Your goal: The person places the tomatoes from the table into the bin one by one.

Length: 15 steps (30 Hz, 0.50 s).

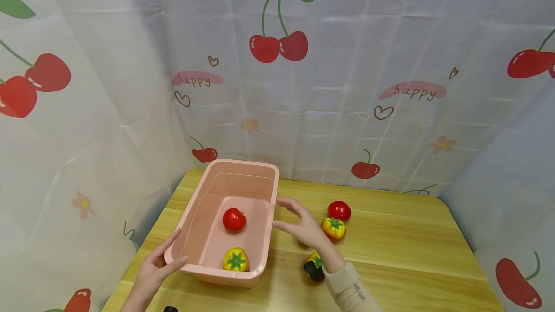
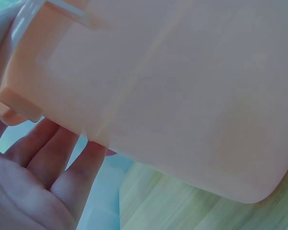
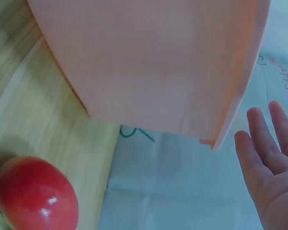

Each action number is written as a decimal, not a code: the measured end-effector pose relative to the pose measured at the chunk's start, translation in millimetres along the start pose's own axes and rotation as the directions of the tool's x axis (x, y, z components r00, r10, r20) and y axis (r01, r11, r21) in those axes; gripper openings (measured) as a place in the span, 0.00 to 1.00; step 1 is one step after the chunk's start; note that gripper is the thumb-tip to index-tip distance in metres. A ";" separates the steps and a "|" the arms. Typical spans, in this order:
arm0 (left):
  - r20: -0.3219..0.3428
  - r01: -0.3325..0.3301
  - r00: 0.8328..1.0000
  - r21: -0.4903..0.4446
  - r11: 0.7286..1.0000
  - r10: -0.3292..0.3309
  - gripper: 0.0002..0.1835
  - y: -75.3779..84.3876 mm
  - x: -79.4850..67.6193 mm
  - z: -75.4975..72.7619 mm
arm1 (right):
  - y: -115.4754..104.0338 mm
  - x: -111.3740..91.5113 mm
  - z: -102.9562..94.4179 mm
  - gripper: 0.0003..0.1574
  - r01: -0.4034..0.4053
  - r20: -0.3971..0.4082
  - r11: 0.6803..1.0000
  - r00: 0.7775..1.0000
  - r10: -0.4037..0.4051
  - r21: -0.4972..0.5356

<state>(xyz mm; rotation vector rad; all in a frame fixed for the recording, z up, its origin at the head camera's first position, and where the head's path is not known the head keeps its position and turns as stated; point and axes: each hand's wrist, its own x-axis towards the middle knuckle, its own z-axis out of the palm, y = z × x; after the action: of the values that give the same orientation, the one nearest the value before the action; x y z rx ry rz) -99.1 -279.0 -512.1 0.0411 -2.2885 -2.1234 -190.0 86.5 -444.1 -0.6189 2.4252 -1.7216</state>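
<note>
A deep pink plastic bin (image 1: 201, 206) stands on the left of the table. Inside it lie a red tomato-like fruit (image 1: 234, 220) and, near the front wall, a yellow one with a green leafy top (image 1: 236, 259). My left hand (image 1: 151, 273) grips the bin's near left corner, its fingers along the outside in the left wrist view. Beside the right wall is my right hand (image 1: 303, 225), fingers extended; the right wrist view shows the hand (image 3: 273, 167) apart from the bin, holding nothing.
Right of the bin are a red fruit (image 1: 339, 211), a yellow-red fruit (image 1: 333, 229) and another yellow fruit (image 1: 315, 258) partly covered by a black object (image 1: 313, 271). A cherry-print curtain (image 1: 329, 143) borders the wooden table (image 1: 403, 249) at the back and sides.
</note>
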 end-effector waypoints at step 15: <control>0.003 0.018 1.000 -0.005 1.000 -0.018 0.36 0.2 0.3 -0.2 | 57.5 -0.2 -8.3 0.37 -0.025 -0.108 1.000 0.994 0.026 0.008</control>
<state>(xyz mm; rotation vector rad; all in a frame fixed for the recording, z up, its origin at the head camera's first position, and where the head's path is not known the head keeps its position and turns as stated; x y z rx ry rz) -99.4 -279.2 -511.9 0.0582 -2.2927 -2.1393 -207.7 109.8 -494.3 -0.5040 2.4851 -1.7973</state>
